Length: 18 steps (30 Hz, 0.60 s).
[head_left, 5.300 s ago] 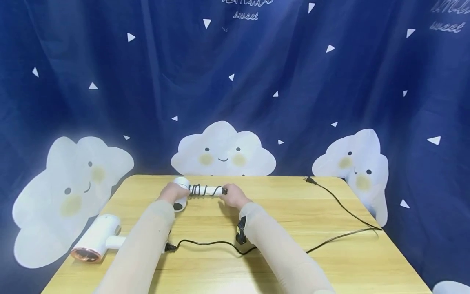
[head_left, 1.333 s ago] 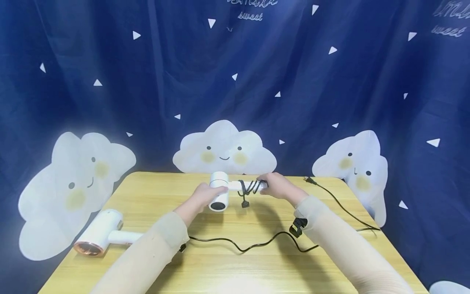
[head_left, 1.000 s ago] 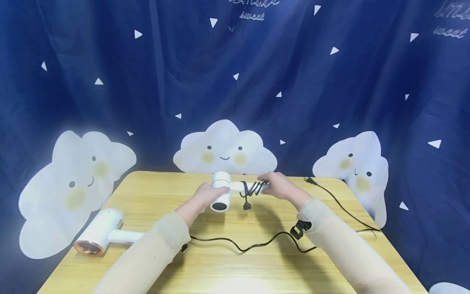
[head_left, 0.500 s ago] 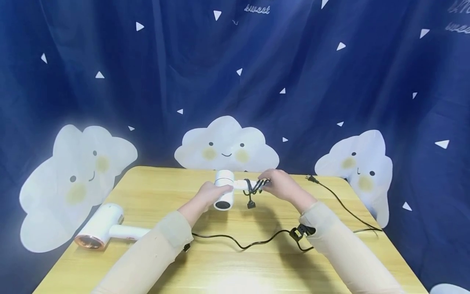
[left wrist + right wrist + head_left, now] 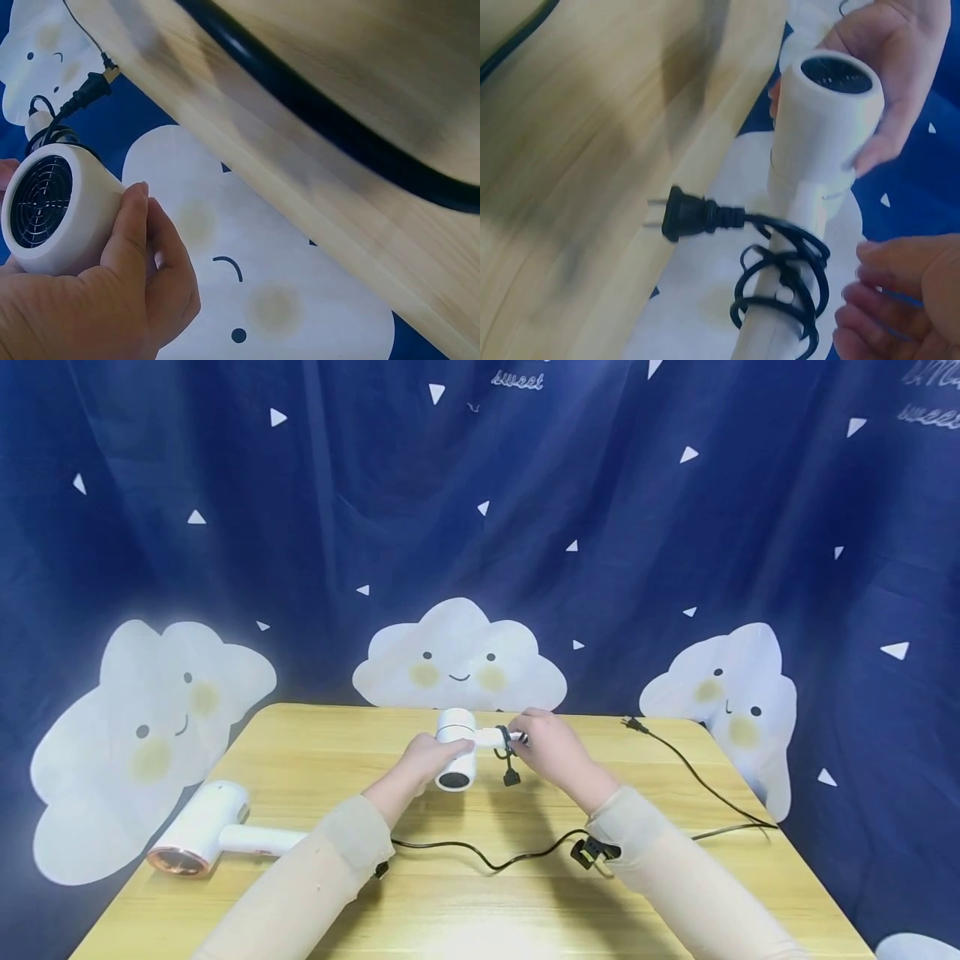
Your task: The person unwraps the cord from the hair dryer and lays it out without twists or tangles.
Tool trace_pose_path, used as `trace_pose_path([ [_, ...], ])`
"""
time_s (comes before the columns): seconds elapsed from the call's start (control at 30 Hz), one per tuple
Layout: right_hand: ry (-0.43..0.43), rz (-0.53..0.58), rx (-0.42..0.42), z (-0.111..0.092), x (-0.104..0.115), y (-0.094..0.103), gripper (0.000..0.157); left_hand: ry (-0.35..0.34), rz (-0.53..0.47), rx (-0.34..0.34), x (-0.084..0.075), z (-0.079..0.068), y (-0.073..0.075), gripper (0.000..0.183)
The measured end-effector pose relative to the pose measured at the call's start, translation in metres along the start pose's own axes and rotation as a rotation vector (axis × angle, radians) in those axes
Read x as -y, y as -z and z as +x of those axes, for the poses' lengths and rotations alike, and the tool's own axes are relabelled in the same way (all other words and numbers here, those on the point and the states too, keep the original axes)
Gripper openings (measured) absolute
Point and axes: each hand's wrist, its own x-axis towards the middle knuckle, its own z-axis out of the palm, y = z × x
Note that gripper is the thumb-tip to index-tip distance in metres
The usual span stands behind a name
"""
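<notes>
My left hand grips a white hair dryer by its barrel and holds it up above the far part of the table. The round grille of the barrel shows in the left wrist view, with the thumb and fingers of the left hand around its side. A black cord loops around the dryer's handle in the right wrist view, its two-pin plug hanging free. Beside these loops, my right hand has its fingers loosely bent, a small gap from the cord. In the head view this hand hides the handle's end.
A second white hair dryer with a copper-coloured rim lies at the table's left edge, its handle partly behind my left sleeve. A black cord runs across the wooden table to a plug at the far right. A blue curtain hangs behind.
The held dryer has come up off the table and moved right, its plug now dangling. In the last half second my right hand has shifted left along the handle; my left hand keeps its grip.
</notes>
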Motion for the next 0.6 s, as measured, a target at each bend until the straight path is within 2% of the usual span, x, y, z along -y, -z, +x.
trace_pose_path([
  [0.13,-0.073,-0.065,-0.035,0.000,0.010,-0.009,0.012,0.001,-0.004,-0.009,0.000,-0.001,0.001,0.066],
  [0.27,-0.122,-0.138,-0.058,-0.002,0.018,-0.017,0.022,-0.003,0.000,-0.018,-0.002,-0.004,0.001,0.065],
  [0.43,-0.149,-0.242,-0.087,-0.001,0.025,-0.023,0.026,-0.002,0.020,-0.026,-0.003,-0.004,0.000,0.065],
  [0.6,-0.139,-0.355,-0.075,0.000,0.028,-0.027,0.026,0.016,0.045,-0.033,-0.002,-0.005,-0.002,0.066],
])
